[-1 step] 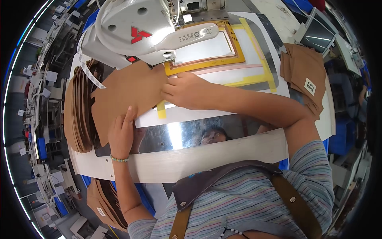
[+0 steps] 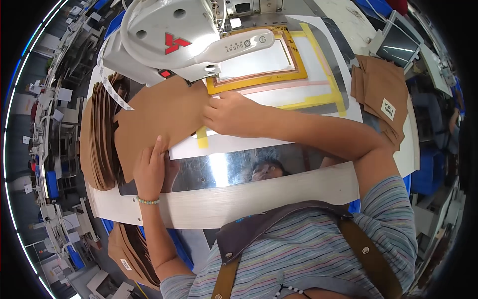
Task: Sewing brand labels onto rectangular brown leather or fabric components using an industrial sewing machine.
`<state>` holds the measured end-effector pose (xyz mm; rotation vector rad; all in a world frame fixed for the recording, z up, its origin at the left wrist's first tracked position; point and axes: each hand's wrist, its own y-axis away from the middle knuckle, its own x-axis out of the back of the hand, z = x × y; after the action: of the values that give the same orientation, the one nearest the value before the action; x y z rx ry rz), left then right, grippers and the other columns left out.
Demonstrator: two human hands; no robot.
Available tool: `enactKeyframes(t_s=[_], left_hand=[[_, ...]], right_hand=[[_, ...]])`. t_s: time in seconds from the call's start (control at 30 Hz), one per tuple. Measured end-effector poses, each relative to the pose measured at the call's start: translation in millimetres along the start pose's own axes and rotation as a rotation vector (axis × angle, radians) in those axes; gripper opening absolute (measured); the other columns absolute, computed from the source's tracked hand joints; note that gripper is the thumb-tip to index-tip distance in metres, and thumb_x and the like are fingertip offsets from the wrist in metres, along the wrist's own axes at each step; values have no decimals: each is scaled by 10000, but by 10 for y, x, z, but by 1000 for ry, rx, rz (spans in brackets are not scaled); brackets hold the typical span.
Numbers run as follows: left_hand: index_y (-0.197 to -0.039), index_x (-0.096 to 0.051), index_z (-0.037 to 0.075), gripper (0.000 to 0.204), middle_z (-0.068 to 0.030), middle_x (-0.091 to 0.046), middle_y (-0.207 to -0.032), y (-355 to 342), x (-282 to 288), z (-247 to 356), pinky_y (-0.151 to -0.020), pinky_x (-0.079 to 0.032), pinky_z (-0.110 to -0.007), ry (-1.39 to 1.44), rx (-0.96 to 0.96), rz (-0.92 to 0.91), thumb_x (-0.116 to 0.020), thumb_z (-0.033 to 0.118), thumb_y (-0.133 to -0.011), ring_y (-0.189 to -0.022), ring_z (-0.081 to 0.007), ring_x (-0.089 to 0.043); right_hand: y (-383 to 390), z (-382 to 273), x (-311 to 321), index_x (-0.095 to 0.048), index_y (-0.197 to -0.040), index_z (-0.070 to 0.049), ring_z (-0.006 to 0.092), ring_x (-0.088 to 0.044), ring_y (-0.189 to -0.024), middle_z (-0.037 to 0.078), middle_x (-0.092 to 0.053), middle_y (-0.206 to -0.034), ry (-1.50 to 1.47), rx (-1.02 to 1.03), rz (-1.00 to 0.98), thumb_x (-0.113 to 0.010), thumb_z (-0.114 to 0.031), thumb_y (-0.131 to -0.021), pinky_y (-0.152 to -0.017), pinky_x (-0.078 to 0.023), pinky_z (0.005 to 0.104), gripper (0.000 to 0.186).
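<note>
A brown panel, fabric-like and stiff, lies slanted at the left of the work surface, its far edge below a white machine head. My right hand is closed at the panel's right corner, fingers curled round that edge. On its near edge, my left hand lies with fingers stretched over the brown surface; where its thumb rests is hard to see. Just beyond my right hand sits a yellow rectangular frame on a white sheet with yellow tape strips.
Brown pieces stand in a tight stack at the left. Another brown pile lies at the right, near a small screen. A shiny metal plate and a pale board lie nearest me. A white handle-shaped part juts over the frame.
Both hands hold nearly the same places; my left index finger has shifted very slightly. The panel looks unmoved.
</note>
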<state>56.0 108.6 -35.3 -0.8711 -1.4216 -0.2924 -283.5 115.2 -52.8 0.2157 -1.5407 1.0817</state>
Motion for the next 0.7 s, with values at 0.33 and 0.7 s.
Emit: enactKeyframes(t_s=[0.33,0.7], left_hand=[[-1141,-739,2,191,-129,-738,-1095,748,102,-852,-859,-584,-439,-118,179,54,-706,-1,-953,-1001,-336,-710],[-1153,-755,2,302,-110,-716,-1071,-571,-244,-628,-856,-580,-416,-7,-102,128,-678,-34,-864,-969,-305,-689]], right_hand=[[-183,-88,-137,-650,-799,-103,170,-658,-858,7,-615,-807,103,21,136,-759,-113,-794,-604,-492,300,109],[595,370,548,-638,-822,-102,189,-638,-856,20,-598,-860,156,-82,22,-723,-143,-771,-701,-531,305,107]])
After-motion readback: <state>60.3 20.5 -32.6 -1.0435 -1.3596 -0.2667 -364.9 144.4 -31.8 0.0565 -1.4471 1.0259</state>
